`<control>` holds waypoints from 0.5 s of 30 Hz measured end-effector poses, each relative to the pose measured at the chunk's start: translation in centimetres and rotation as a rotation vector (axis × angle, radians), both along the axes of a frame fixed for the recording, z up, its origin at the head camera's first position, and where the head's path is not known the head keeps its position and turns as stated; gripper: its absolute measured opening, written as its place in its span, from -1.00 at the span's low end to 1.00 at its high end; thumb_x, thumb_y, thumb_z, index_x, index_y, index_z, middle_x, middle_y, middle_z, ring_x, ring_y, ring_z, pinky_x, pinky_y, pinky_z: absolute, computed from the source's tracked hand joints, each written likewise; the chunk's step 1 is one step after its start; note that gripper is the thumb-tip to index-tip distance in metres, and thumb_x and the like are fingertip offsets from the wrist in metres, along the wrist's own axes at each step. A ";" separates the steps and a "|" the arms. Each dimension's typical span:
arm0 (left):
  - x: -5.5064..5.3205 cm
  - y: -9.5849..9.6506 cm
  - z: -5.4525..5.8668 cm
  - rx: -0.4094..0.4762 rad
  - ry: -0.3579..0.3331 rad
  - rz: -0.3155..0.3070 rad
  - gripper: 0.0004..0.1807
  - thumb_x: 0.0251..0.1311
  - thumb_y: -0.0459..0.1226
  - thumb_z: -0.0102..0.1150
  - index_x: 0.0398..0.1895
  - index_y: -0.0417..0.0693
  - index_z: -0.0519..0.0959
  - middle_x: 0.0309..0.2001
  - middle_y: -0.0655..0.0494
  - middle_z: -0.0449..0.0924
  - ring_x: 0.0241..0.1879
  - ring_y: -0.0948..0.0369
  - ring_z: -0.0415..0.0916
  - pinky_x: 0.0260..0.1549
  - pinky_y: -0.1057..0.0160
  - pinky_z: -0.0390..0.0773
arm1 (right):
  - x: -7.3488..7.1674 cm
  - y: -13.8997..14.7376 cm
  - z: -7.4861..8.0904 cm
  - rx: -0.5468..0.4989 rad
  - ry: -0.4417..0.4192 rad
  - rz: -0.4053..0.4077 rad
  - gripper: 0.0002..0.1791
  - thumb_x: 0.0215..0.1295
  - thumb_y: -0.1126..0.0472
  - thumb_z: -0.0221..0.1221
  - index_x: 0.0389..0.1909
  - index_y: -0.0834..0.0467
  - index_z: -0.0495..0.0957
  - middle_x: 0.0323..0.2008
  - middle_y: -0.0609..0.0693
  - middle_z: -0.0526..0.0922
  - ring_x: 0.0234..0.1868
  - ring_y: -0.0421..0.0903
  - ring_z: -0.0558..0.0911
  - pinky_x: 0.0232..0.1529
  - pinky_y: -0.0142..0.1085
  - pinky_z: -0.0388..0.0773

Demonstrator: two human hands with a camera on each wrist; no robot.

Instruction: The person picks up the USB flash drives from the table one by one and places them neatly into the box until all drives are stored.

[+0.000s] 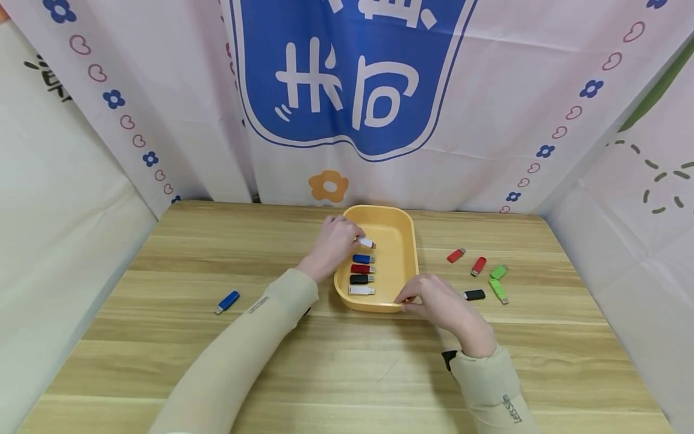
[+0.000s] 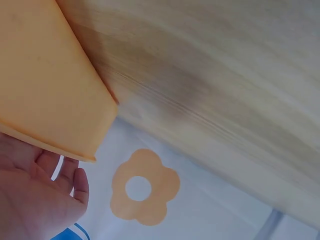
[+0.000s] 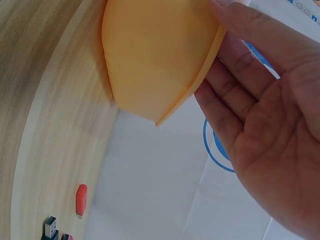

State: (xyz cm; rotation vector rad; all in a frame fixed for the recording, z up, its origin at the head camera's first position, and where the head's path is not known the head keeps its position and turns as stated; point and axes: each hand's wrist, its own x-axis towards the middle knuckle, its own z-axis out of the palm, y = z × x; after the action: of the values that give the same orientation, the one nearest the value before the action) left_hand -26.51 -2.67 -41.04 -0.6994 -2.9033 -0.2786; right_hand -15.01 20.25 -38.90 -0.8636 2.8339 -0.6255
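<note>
Right sleeve (image 1: 488,383) print: "Lets…", seemingly; blue banner (image 1: 349,42) lettered in white. White USB stick (image 1: 366,242) pinched by left hand (image 1: 333,242) over yellow tray (image 1: 391,259), rim (image 1: 415,253) gripped by right hand (image 1: 440,300). Tray set on wood-grain table (image 1: 352,374), white cloth (image 1: 179,78) behind.

Dark lettering (image 1: 511,408) beginning "Lets" stands on the right sleeve (image 1: 485,380), and partly cropped white characters (image 1: 314,75) on a blue emblem (image 1: 347,132).

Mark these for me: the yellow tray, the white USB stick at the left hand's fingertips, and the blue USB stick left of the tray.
Yellow tray (image 1: 391,259): head view, bare inner floor.
White USB stick (image 1: 365,242): head view, white body.
Blue USB stick (image 1: 229,300): head view, middle of blue body.
</note>
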 end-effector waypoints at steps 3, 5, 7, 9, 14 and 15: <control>-0.2 0.2 -0.1 -0.044 -0.009 0.015 -0.82 0.29 -0.22 0.28 -0.10 0.12 0.77 -0.06 0.18 0.77 0.03 0.11 0.54 0.23 0.02 0.36 | 0.0 0.0 0.0 0.000 0.001 -0.001 -0.88 0.12 0.25 0.42 -0.32 -0.01 0.80 -0.27 -0.16 0.79 -0.15 -0.17 0.71 -0.04 -0.15 0.65; -0.4 0.3 -0.2 -0.074 -0.016 0.027 -0.81 0.30 -0.22 0.25 -0.09 0.13 0.77 -0.07 0.18 0.77 0.02 0.12 0.54 0.23 0.03 0.36 | 0.0 -0.1 0.0 0.001 0.003 -0.001 -0.88 0.12 0.25 0.42 -0.32 -0.01 0.80 -0.27 -0.16 0.79 -0.15 -0.17 0.71 -0.04 -0.15 0.65; -0.5 0.4 -0.3 -0.106 -0.021 0.039 -0.81 0.31 -0.21 0.24 -0.10 0.15 0.77 -0.07 0.19 0.77 0.02 0.13 0.53 0.23 0.03 0.35 | 0.0 -0.1 0.0 0.001 0.005 0.000 -0.88 0.12 0.25 0.42 -0.32 -0.01 0.80 -0.27 -0.16 0.79 -0.15 -0.17 0.72 -0.05 -0.16 0.65; -0.6 0.6 -0.4 -0.141 -0.025 0.047 -0.81 0.33 -0.21 0.22 -0.10 0.17 0.77 -0.07 0.19 0.77 0.02 0.13 0.53 0.23 0.03 0.35 | 0.0 -0.1 0.0 0.000 0.004 0.000 -0.88 0.12 0.25 0.42 -0.32 -0.01 0.80 -0.27 -0.16 0.79 -0.15 -0.17 0.72 -0.05 -0.16 0.65; -0.6 0.9 -0.5 -0.215 -0.026 0.060 -0.79 0.35 -0.24 0.19 -0.09 0.21 0.76 -0.05 0.20 0.76 0.05 0.13 0.52 0.23 0.01 0.34 | 0.1 -0.1 0.0 -0.003 -0.012 -0.009 -0.88 0.13 0.26 0.41 -0.31 -0.01 0.80 -0.26 -0.15 0.79 -0.14 -0.17 0.72 -0.04 -0.16 0.66; -0.5 1.0 -0.5 -0.228 -0.025 0.062 -0.79 0.36 -0.25 0.18 -0.10 0.20 0.76 -0.06 0.19 0.76 0.04 0.13 0.52 0.23 0.01 0.34 | 0.1 -0.1 0.0 -0.004 -0.014 -0.009 -0.88 0.13 0.26 0.41 -0.31 -0.01 0.80 -0.26 -0.15 0.79 -0.14 -0.16 0.72 -0.04 -0.16 0.66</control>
State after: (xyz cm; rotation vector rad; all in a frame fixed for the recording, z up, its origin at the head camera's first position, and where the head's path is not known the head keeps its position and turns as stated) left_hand -27.02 -1.62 -41.57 -0.6394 -3.0044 0.0532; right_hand -14.94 20.15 -38.85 -0.8441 2.8266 -0.6357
